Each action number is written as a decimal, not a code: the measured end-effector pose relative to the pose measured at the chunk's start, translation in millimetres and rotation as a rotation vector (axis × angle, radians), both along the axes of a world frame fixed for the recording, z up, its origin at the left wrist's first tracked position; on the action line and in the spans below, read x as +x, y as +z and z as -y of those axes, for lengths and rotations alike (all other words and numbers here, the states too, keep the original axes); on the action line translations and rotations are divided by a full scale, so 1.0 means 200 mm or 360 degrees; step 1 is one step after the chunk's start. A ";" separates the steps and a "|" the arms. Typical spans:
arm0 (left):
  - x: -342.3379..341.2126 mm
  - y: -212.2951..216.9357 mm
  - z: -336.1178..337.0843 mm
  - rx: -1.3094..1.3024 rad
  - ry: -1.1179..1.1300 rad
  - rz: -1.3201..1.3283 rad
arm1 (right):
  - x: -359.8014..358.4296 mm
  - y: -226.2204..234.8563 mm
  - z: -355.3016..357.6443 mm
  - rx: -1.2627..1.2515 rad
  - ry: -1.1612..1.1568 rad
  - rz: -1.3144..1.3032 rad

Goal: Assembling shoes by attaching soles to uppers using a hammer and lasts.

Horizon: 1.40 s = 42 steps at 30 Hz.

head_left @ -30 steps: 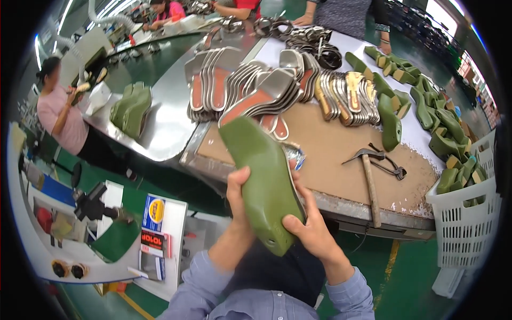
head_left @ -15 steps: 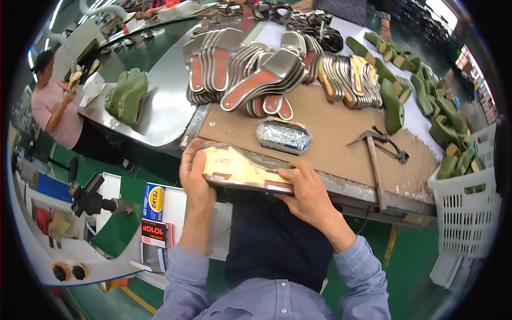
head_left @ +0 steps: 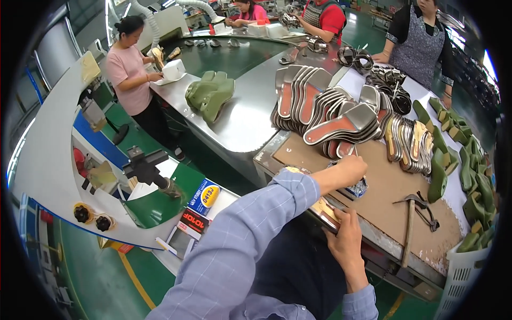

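The person wears a light blue checked long-sleeved shirt (head_left: 240, 250) with buttoned cuffs.

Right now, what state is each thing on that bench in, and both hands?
Left hand: reaching into the foil tray, fingers curled, grip hidden.
Right hand: gripping the shoe last at the bench edge.
Shoe last: sole side up, mostly hidden.
Foil tray: open.
Hammer: lying flat, untouched.
Insoles: stacked, overlapping.

A hammer (head_left: 409, 226) lies lower right; green shoe lasts (head_left: 210, 93) sit upper centre-left; a white basket (head_left: 463, 282) fills the lower-right corner.
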<state>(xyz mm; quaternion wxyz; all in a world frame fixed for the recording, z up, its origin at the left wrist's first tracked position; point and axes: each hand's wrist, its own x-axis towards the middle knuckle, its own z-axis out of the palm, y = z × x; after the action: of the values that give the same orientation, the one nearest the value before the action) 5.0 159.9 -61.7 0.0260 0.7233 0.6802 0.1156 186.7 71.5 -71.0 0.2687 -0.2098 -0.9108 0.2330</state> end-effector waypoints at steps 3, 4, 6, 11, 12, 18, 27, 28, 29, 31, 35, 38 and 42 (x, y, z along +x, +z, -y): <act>-0.05 0.03 0.04 0.0025 0.0021 0.0232 | -0.03 0.01 0.00 0.0014 0.0038 -0.0019; -0.06 0.04 0.06 0.0064 0.0016 0.0405 | -0.03 0.01 0.00 0.0010 0.0045 -0.0016; -0.07 0.06 0.08 0.0142 0.0024 0.0343 | -0.03 0.01 -0.01 0.0031 0.0050 -0.0036; -0.03 0.25 0.19 0.0209 -0.0049 0.1350 | -0.01 0.01 -0.02 0.0044 0.0033 -0.0023; 0.00 0.30 0.26 0.0235 -0.0069 0.1407 | 0.00 0.00 -0.02 0.0050 0.0033 -0.0021; 0.06 0.28 0.75 0.0195 0.0170 0.1314 | -0.01 0.02 -0.03 -0.0010 0.0181 -0.0016; 0.10 0.22 0.70 0.0422 -0.0207 0.0503 | 0.71 -0.02 -0.43 0.0680 -0.1137 0.0806; 0.10 0.24 0.69 0.0234 -0.0128 0.0585 | 0.76 -0.02 -0.45 0.0664 -0.1156 0.0814; 0.10 0.25 0.69 0.0045 -0.0048 0.0660 | 0.79 0.00 -0.48 0.0395 -0.1172 0.1013; 0.09 0.25 0.69 -0.0035 0.0018 0.0676 | 0.76 0.11 -0.49 -0.0055 -0.1171 0.1125; 0.11 0.26 0.68 -0.0060 0.0071 0.0697 | 0.85 0.03 -0.42 -0.0041 -0.0996 0.0117; 0.11 0.25 0.68 -0.0028 0.0031 0.0658 | 0.81 0.11 -0.20 -0.0762 -0.0976 -0.0253; 0.10 0.23 0.68 0.0041 -0.0079 0.0623 | 0.75 0.25 -0.02 -0.0676 -0.0500 -0.0297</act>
<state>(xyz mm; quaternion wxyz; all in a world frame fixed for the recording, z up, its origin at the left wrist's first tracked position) 24.1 23.8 -15.8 0.1512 0.7038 0.6427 0.2622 335.8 76.0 -20.4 0.3343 -0.3777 -0.7692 0.3924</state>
